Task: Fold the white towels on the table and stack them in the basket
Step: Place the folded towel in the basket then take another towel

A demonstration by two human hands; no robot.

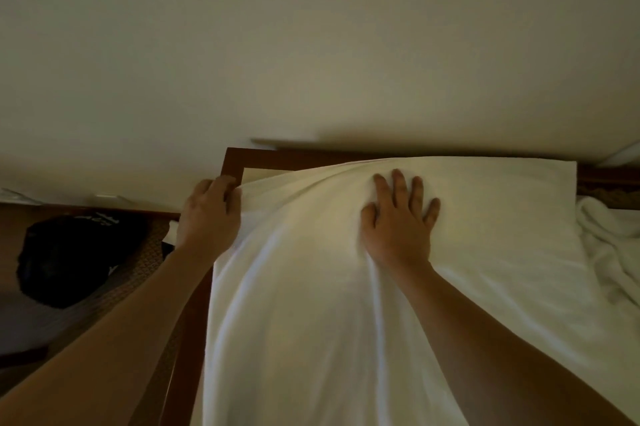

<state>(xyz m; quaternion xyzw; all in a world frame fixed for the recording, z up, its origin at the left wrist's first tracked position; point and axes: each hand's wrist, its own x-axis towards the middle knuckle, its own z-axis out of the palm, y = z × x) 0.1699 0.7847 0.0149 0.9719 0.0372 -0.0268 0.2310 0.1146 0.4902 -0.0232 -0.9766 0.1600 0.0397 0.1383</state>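
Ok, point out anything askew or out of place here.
The white towel isn't flat: creases fan out from under the flat right hand, and the left hand pinches its far left corner. A second towel lies crumpled at the right. A black cap sits left.

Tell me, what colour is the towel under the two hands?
The towel is plain white with no pattern, seen best in the head view.

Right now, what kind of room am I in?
Probably a hotel room or bedroom, though that's a guess: a dark wooden table against a plain cream wall, a white towel spread out, more rumpled white linen on the right.
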